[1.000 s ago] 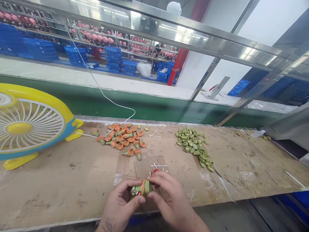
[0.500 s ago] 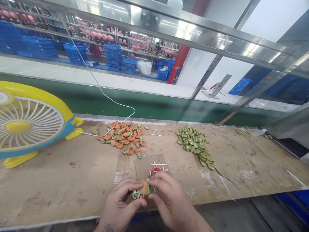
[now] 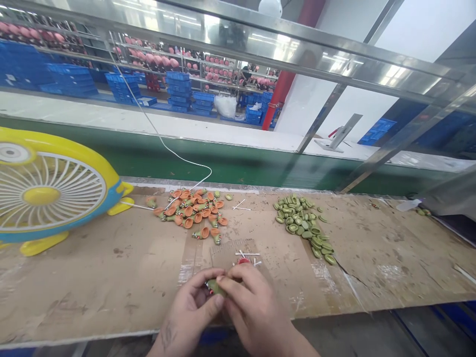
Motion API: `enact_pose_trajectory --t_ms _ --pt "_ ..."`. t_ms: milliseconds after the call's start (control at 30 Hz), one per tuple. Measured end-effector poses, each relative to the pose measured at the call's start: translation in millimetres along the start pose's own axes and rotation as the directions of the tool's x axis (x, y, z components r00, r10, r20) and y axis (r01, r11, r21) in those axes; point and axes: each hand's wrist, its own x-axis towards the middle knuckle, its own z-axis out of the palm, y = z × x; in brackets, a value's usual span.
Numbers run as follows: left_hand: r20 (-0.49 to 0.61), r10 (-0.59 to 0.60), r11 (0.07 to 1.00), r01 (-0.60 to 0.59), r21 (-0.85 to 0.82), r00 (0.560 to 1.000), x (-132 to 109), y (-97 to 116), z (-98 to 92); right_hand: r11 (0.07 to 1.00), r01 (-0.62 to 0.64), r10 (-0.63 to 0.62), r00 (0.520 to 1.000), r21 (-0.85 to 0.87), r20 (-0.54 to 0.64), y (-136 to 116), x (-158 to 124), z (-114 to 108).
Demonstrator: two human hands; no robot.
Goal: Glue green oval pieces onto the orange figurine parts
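Observation:
Both hands are closed around one small green-and-orange painted toy figure [image 3: 216,286] above the front of the cardboard-covered bench. My left hand [image 3: 191,305] grips its painted end between thumb and forefinger. My right hand [image 3: 255,305] presses its fingers on the other end, and they cover most of the toy. Just beyond the right knuckles sits a round red item [image 3: 243,261], partly hidden, among several cotton swabs [image 3: 248,254]. Farther off lie a heap of similar hollow orange-and-green toy parts [image 3: 197,214] and, to the right, a heap of green oval pieces [image 3: 297,220].
A yellow-and-blue fan [image 3: 70,188] stands at the left, with a white cable [image 3: 167,146] running over the bench's back. More swabs [image 3: 241,206] lie between the heaps. A metal frame [image 3: 323,119] rises behind. At far right is a translucent bottle [image 3: 408,204].
The toy figure has turned in the fingers and shows less. My right fingers have moved left over it, closer to the left hand. The view has shifted slightly.

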Motion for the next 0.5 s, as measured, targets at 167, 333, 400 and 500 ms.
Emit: enact_pose_trajectory --t_ms 167,333,400,500 --pt "0.097 -0.129 0.931 0.154 -0.331 0.987 -5.6 0.4 -3.4 0.992 -0.035 0.039 0.999 0.12 -0.029 9.4 -10.5 -10.2" --pt "0.121 -0.128 0.869 0.17 -0.464 0.984 -8.3 3.1 -10.6 0.953 -0.293 0.304 0.921 0.082 -0.242 55.3 -32.3 -29.4" --pt "0.14 -0.082 0.861 0.141 -0.489 0.987 -7.9 2.8 -12.5 0.917 -0.39 0.398 0.876 0.086 -0.271 75.8 -41.1 -32.1" --pt "0.13 0.005 0.86 0.062 -0.506 0.992 -7.6 2.3 -14.5 0.858 -0.506 0.506 0.809 0.083 -0.298 102.8 -53.7 -29.8"
